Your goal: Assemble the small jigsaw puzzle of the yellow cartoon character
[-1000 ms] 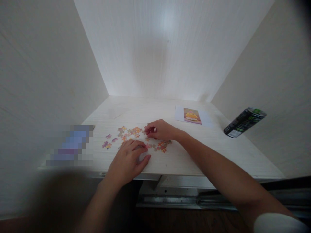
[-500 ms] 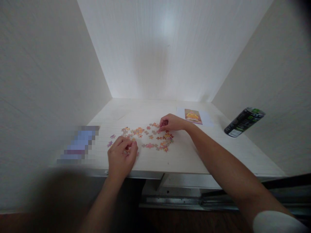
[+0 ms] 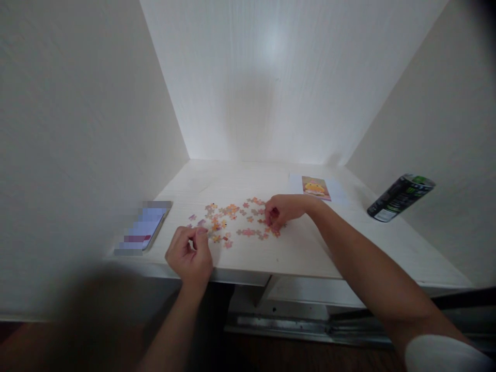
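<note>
The left hand (image 3: pixel 189 254), low and left of centre, is curled with thumb and fingertips pinched together, on something too small to make out, while the right hand (image 3: pixel 279 211) bends narrow over the right edge of the loose puzzle pieces (image 3: pixel 236 222) scattered mid-frame. Light pinches, one piece at a time, would best keep the scatter undisturbed. They lie on a pale tabletop (image 3: pixel 310 253) boxed by cream walls, with a picture card (image 3: pixel 315 188) behind and a dark can (image 3: pixel 401 198) far right.

Pale matt wood-grain laminate on the bench (image 3: pixel 310 253) and the walls around it, faintly striped. Thin printed cardboard for the puzzle pieces (image 3: pixel 236 222) mid-frame; matt paper for the picture card (image 3: pixel 315 187) beyond. Glossy dark metal on the can (image 3: pixel 401 198) at right, dull grey metal on the rail (image 3: pixel 294 325) below the bench edge.
</note>
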Tool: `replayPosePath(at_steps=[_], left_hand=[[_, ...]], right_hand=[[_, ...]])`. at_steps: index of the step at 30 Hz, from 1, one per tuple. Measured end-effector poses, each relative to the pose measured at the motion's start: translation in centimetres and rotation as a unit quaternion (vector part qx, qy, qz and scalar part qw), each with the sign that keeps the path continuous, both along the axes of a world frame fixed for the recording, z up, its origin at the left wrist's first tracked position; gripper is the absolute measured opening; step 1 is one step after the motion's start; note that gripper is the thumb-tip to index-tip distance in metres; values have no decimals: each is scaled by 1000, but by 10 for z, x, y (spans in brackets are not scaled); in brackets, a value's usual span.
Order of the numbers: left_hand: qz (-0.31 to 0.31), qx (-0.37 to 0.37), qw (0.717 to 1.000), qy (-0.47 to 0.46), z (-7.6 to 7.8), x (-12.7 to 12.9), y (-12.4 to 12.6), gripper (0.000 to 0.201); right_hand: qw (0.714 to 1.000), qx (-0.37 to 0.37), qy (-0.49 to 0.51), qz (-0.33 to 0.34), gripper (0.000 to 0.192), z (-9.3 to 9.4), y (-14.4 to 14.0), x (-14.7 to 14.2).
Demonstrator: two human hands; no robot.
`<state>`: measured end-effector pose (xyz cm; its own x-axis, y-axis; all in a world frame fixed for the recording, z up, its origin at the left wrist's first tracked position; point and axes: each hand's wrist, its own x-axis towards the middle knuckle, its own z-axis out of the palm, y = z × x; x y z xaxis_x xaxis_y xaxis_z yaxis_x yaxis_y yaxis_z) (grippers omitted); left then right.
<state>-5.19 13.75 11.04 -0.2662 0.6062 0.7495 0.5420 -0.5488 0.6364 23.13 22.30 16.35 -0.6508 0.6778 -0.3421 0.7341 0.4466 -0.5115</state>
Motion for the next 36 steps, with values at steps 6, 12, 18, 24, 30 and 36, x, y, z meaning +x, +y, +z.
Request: replayPosePath(at_steps=[6, 12, 18, 24, 30, 36], left_hand=[[-67, 87, 986, 124, -10, 2, -8, 10], [-103, 89, 964, 229, -25, 5, -21, 15], [-118, 73, 961, 238, -26, 1, -24, 19], [-107, 41, 959, 261, -23, 6, -21, 15], [-72, 16, 957, 282, -20, 12, -21, 10], [-96, -59, 927, 357, -7, 21, -22, 15]], right_hand=[[999, 29, 23, 6, 36, 5, -2, -2], [998, 37, 6, 58, 28, -2, -9, -24], [997, 25, 12, 77, 18, 0, -12, -26], [998, 4, 23, 63, 18, -2, -13, -23], [999, 29, 5, 23, 37, 0, -12, -20], [999, -6, 21, 40, 27, -3, -10, -20]])
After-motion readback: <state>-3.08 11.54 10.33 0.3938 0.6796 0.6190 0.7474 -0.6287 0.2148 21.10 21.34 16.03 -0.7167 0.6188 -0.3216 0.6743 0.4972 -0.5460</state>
